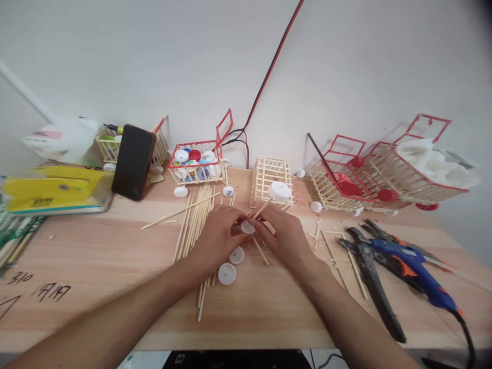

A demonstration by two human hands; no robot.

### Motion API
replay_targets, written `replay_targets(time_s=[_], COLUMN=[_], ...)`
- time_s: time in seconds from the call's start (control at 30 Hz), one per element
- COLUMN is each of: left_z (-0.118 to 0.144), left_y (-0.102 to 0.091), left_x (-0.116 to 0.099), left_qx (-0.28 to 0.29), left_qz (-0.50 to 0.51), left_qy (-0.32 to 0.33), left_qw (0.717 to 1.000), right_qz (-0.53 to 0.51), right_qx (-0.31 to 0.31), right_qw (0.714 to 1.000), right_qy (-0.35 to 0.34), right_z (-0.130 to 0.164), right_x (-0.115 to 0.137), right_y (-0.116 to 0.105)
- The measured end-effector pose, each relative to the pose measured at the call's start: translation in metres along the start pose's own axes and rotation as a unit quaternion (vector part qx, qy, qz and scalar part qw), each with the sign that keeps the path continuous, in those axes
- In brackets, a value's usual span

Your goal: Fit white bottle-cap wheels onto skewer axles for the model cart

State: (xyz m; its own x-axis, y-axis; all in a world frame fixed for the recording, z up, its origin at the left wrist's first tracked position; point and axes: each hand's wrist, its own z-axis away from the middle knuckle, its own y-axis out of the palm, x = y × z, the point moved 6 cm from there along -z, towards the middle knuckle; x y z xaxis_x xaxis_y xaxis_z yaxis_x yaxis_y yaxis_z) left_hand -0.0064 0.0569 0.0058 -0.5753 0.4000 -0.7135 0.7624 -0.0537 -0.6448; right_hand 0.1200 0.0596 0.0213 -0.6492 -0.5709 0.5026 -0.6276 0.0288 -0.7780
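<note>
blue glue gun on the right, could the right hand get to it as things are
Probably yes: the glue gun lies unblocked right of the right hand, though its fingers hold a white cap.

Two bare forearms come in from the lower edge of the head view, one from the lower left and one from the lower right, and each ends in a bare hand. The left hand shows its back, with the knuckles forming a low ridge and the fingers curled out of sight on the far side. The right hand also shows its back, its thumb and forefinger visible at the near tip. No sleeve, cuff or glove covers either arm as far as the picture reaches. No watch, ring, bracelet or strap shows on either wrist or on the visible fingers.
</note>
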Motion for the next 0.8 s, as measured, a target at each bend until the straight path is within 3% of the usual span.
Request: replay_targets(time_s=[0.8], left_z=[-0.0011], left_y=[-0.0001], left_x=[0.0006], left_qx=[-0.012], left_qz=[0.013], left_qy=[0.009], left_qw=[1.000], right_qz=[-0.011], right_qx=[-0.013], right_qw=[1.000], right_qy=[0.002], right_z=[0.0005], right_x=[-0.0020], right_y=[-0.0002])
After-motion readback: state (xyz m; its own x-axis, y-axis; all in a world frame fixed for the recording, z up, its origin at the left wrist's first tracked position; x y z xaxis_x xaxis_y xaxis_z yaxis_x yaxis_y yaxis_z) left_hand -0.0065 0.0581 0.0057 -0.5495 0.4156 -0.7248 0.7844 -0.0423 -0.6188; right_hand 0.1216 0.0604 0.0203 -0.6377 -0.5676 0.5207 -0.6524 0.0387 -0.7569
